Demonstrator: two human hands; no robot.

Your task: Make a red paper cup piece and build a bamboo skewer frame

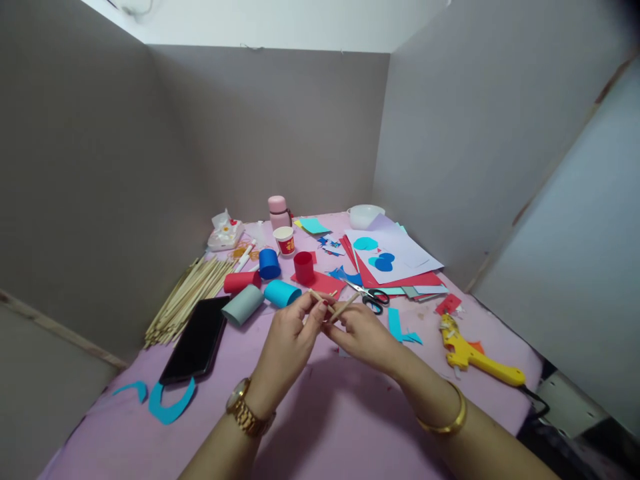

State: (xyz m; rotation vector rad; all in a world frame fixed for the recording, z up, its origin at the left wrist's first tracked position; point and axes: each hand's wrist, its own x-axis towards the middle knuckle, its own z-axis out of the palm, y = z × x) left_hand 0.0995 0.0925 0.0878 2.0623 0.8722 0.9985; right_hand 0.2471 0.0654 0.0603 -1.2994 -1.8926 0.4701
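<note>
My left hand (pixel 295 333) and my right hand (pixel 365 333) meet over the middle of the table, both closed on short wooden sticks (pixel 345 307). One stick slants up to the right out of my right hand; another pale piece shows above my left fingertips. How many sticks there are I cannot tell, as the fingers cover part of them. Just beyond my hands lie black-handled scissors (pixel 375 298), open, and a light-blue paper tube (pixel 281 293). A red paper tube (pixel 304 268) stands upright behind, on red paper (pixel 323 283).
To the left are a bundle of wooden sticks (pixel 193 293), a black phone (pixel 197 341) and a grey tube (pixel 243 305). A yellow glue gun (pixel 480 360) lies at the right edge. A paper cup (pixel 285 241), a pink flask (pixel 279 212) and a white bowl (pixel 365 215) stand at the back.
</note>
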